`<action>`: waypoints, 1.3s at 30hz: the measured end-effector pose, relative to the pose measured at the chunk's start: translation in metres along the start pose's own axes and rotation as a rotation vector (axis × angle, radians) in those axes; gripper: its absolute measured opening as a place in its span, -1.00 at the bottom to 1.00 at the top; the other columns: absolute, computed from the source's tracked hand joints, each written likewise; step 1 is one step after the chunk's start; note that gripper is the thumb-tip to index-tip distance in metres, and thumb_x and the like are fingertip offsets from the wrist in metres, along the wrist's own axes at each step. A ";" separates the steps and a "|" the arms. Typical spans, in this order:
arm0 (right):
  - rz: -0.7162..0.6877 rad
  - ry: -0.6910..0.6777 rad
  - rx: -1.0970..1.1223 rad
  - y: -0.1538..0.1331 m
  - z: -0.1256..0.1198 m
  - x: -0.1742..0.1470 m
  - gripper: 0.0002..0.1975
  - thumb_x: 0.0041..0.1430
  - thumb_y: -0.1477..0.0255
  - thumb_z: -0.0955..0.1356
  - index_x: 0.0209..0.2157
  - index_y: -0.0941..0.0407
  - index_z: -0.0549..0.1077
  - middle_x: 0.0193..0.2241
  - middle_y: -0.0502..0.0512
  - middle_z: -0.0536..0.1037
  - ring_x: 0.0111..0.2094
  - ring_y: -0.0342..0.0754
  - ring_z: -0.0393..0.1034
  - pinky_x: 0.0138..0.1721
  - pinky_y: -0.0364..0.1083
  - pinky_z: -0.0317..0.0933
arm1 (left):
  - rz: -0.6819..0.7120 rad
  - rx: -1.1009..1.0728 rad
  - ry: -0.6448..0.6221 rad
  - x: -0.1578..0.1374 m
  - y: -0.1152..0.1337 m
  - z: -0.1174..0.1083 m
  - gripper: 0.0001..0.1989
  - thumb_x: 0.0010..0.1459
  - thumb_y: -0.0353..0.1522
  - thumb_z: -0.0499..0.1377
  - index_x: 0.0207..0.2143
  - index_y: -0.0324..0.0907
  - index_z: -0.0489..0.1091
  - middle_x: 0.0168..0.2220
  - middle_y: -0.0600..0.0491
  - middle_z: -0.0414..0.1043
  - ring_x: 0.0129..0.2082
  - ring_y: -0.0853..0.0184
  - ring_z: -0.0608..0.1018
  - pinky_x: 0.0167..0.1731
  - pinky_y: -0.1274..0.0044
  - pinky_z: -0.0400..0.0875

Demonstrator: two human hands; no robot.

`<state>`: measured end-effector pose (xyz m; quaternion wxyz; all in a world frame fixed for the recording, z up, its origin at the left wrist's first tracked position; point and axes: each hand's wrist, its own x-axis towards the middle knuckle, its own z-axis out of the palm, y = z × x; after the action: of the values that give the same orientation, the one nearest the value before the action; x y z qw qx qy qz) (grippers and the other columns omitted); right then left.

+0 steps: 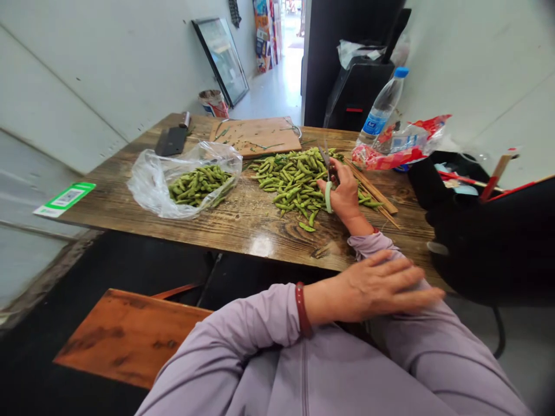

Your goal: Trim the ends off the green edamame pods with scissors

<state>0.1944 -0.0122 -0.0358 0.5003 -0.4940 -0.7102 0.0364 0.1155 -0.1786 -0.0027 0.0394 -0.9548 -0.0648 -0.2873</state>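
Note:
My right hand (342,188) is closed around a pair of scissors (328,193) with a pale green handle; the blades point up and away over a heap of green soybean pods (299,176) on the wooden table. My left hand (373,286) crosses in front of my body and lies over my right forearm sleeve. Its fingers are stretched out, slightly blurred, with nothing in them. To the left of the heap, an opened clear plastic bag (150,179) holds more soybean pods (199,186).
Behind the heap lies a wooden cutting board (255,136) with stem scraps. A phone (173,141) is at the back left. On the right are chopsticks (368,188), a water bottle (384,107), a red plastic package (399,147) and a black container (485,231). A wooden bench (130,338) stands below.

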 end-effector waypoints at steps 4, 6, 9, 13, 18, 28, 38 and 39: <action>0.033 0.034 0.077 0.004 -0.006 0.006 -0.55 0.21 0.31 0.39 0.12 0.12 0.40 -0.15 0.20 0.54 -0.12 0.12 0.44 0.01 0.16 0.35 | -0.404 -0.074 0.167 -0.033 -0.046 -0.014 -0.67 0.29 -0.37 0.12 0.08 -0.25 0.42 -0.04 -0.14 0.53 0.01 0.19 0.52 0.10 0.35 0.37; 0.032 0.027 0.126 0.002 -0.007 0.008 -0.56 0.19 0.27 0.40 0.07 0.13 0.44 -0.21 0.17 0.55 -0.16 0.12 0.45 -0.01 0.15 0.35 | -0.697 -0.117 0.228 -0.053 -0.079 -0.024 -0.67 0.26 -0.38 0.15 0.07 -0.21 0.42 -0.08 -0.12 0.53 -0.05 0.19 0.54 0.02 0.35 0.42; 0.029 0.052 0.213 -0.003 -0.010 0.011 -0.56 0.18 0.22 0.41 0.04 0.14 0.47 -0.25 0.14 0.55 -0.22 0.08 0.46 -0.07 0.11 0.36 | -1.004 -0.153 0.354 -0.075 -0.126 -0.039 -0.74 0.23 -0.41 0.16 -0.03 -0.24 0.47 -0.23 -0.06 0.51 -0.23 0.27 0.55 -0.11 0.40 0.46; 0.100 0.114 0.290 -0.005 -0.014 0.013 -0.55 0.18 0.19 0.42 0.04 0.12 0.47 -0.27 0.10 0.56 -0.27 0.03 0.46 -0.13 0.06 0.38 | -1.081 -0.049 0.274 -0.078 -0.173 -0.044 -0.79 0.21 -0.42 0.16 -0.14 -0.27 0.52 -0.22 -0.09 0.50 -0.22 0.25 0.53 -0.12 0.39 0.44; 0.088 0.110 0.253 -0.007 -0.012 0.014 -0.59 0.19 0.17 0.41 -0.02 0.12 0.50 -0.31 0.09 0.57 -0.27 0.03 0.48 -0.14 0.04 0.38 | -1.021 0.155 0.087 -0.068 -0.211 -0.039 -0.68 0.21 -0.46 0.14 0.01 -0.27 0.49 0.03 -0.19 0.48 0.03 0.11 0.48 0.10 0.27 0.34; 0.106 0.087 0.181 -0.007 -0.014 0.014 -0.64 0.22 0.20 0.41 -0.03 0.11 0.49 -0.29 0.11 0.57 -0.25 0.06 0.49 -0.13 0.05 0.37 | -0.872 0.101 -0.187 -0.079 -0.211 -0.033 -0.71 0.19 -0.44 0.17 -0.04 -0.24 0.52 -0.05 -0.16 0.47 -0.03 0.12 0.50 0.07 0.28 0.38; 0.098 0.035 0.166 -0.010 -0.015 0.009 -0.61 0.21 0.20 0.42 0.00 0.09 0.49 -0.30 0.09 0.56 -0.28 0.04 0.48 -0.16 0.03 0.39 | -1.168 -0.627 0.292 -0.085 -0.205 -0.041 -0.74 0.11 -0.35 0.20 -0.16 -0.24 0.54 -0.28 -0.02 0.59 -0.39 0.37 0.51 -0.38 0.54 0.40; 0.090 0.024 0.161 -0.011 -0.015 0.008 -0.61 0.22 0.19 0.41 0.01 0.09 0.49 -0.30 0.09 0.55 -0.28 0.04 0.47 -0.16 0.04 0.39 | -1.193 -0.753 0.347 -0.084 -0.203 -0.043 -0.72 0.11 -0.33 0.21 -0.13 -0.25 0.52 -0.27 -0.02 0.59 -0.41 0.39 0.51 -0.41 0.56 0.39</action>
<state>0.1984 -0.0184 -0.0167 0.5446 -0.4840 -0.6761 0.1098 -0.0069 0.0090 -0.0055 -0.4456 -0.6465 -0.4640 -0.4101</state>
